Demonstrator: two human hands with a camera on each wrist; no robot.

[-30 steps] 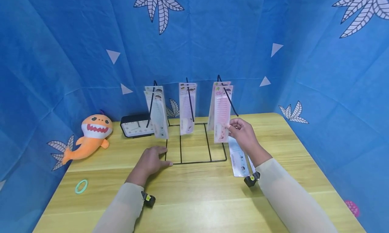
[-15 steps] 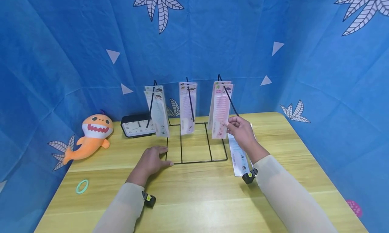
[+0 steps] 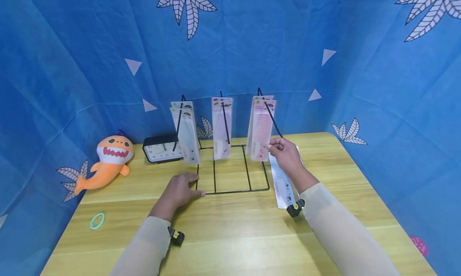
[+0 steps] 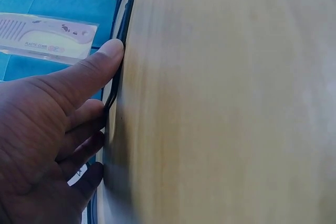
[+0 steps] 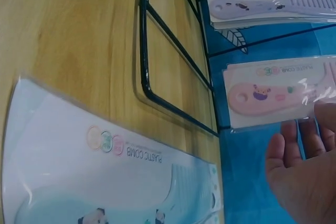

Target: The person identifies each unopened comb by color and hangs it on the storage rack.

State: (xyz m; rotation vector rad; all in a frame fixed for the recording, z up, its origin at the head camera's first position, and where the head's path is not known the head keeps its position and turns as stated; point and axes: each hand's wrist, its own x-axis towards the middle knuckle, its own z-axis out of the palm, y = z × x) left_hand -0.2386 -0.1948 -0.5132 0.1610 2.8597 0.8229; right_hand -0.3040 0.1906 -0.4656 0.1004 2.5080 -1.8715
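A black wire display rack (image 3: 230, 192) stands on the table, with packaged plastic combs hanging from its three hooks. My left hand (image 3: 179, 190) rests at the rack base's front left corner. In the left wrist view its thumb (image 4: 107, 53) lies along the wire, its fingers loosely bent. My right hand (image 3: 286, 152) pinches the lower right edge of the front packaged pink comb (image 3: 262, 128) on the right hook. In the right wrist view this pack hangs beside the thumb and fingers. Packaged purple combs (image 3: 222, 126) hang in the middle, green ones (image 3: 187, 134) on the left.
Packaged blue combs (image 3: 281, 184) lie on the table under my right forearm. Behind the rack's left side sits a black-framed clock (image 3: 162, 149). An orange shark plush (image 3: 113, 158) and a green ring (image 3: 97, 221) are at the left. Blue printed cloth (image 3: 270, 48) encloses the table.
The front pink comb pack has swung back and slightly left, its lower end now higher in the view. My right hand has shifted a little left with it. My left hand stays put.
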